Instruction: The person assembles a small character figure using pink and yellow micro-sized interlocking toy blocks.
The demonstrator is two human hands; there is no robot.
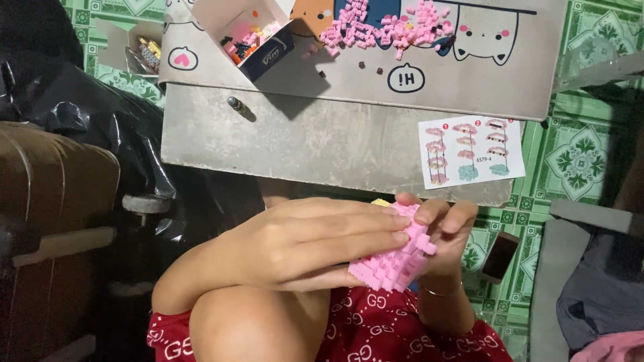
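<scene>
1. The left hand (305, 245) reaches across in front of the body, its fingers closed over the near side of a pink brick model (396, 258), so its grip is shut on the model.
2. The right hand (446, 231) holds the same model from the far side, fingertips curled over its top edge; its grip is also closed on it. A thin bracelet (439, 292) circles that wrist.
3. The pink brick model sits between both hands, above the person's lap and red patterned clothing (376, 332), just in front of the near edge of the table (302, 137).
4. On the table's near right corner lies an instruction sheet (471, 151) with small drawings of build steps.
5. Further back on the table lies a pile of loose pink bricks (386, 28), with a few stray ones scattered nearby.
6. To the left of the pile stands an open box (258, 37) holding mixed coloured bricks.
7. A phone (500, 257) lies on the green patterned floor (577, 161) to the right of the hands.
</scene>
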